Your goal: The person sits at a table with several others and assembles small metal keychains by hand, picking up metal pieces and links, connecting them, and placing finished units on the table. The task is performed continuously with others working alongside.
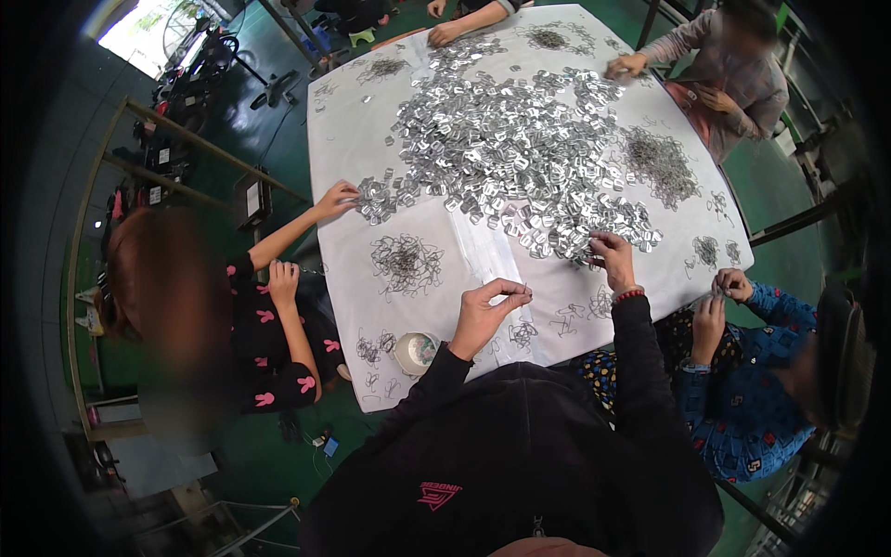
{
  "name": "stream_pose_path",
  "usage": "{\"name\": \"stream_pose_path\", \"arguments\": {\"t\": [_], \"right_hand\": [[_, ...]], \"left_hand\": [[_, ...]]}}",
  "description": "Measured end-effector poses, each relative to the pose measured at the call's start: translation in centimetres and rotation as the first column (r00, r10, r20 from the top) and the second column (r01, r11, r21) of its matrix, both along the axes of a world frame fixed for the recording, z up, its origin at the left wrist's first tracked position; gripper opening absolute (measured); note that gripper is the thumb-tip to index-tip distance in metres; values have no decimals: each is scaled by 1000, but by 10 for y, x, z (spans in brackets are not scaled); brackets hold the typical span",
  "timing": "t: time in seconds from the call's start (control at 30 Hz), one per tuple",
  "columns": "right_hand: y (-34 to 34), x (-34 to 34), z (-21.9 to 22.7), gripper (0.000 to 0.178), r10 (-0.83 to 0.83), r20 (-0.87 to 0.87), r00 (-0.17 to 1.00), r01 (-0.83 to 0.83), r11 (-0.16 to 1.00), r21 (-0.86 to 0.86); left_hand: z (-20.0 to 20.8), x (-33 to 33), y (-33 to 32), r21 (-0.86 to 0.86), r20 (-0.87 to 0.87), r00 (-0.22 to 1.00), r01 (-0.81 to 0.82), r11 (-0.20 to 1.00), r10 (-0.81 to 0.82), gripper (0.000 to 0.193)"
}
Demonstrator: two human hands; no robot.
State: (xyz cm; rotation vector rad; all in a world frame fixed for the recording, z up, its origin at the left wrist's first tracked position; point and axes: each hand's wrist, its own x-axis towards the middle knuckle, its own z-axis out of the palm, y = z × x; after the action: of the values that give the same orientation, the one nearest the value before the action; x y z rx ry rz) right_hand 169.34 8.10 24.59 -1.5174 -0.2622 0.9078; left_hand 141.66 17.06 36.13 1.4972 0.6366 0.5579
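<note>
A broad heap of small, flat, silver metal pieces (510, 139) with slots in them covers the middle of the white-covered table (348, 125). My right hand (616, 264) reaches to the heap's near right edge, its thumb and fingers closed on one of the silver pieces. Nearer to me, my left hand (481, 320) hovers over the table with thumb and forefinger pinched together; whatever lies between them is too small to make out. Thin, dark, bent wires (522, 334) lie just beside and below my left hand. More such wires (568, 318) are scattered between my hands.
A white tub (401, 345) stands left of my left forearm. Wire clusters (406, 264) dot the table, one large pile (661, 165) at the right. Co-workers sit around it: one hand (337, 199) touches pieces at left, another person's hands (719, 302) work at the right corner.
</note>
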Motion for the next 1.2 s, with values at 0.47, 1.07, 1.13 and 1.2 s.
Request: {"name": "stream_pose_path", "arguments": {"t": [0.47, 1.07, 1.13, 1.2], "right_hand": [[54, -47, 40, 18, 226, -151, 962, -198, 964, 176], [47, -57, -12, 37, 463, -443, 768, -329, 878, 348], [48, -55, -35, 21, 401, -232, 886, -428, 900, -79], [45, -53, -50, 23, 504, 80, 860, -468, 841, -273]], "left_hand": [[-10, -20, 8, -41, 76, 987, -142, 989, 144, 9], [-12, -28, 9, -46, 78, 990, -111, 993, 114, 8], [-11, -27, 9, -76, 85, 991, -100, 992, 107, 8], [-11, -27, 8, -59, 87, 991, -99, 993, 104, 10]]}}
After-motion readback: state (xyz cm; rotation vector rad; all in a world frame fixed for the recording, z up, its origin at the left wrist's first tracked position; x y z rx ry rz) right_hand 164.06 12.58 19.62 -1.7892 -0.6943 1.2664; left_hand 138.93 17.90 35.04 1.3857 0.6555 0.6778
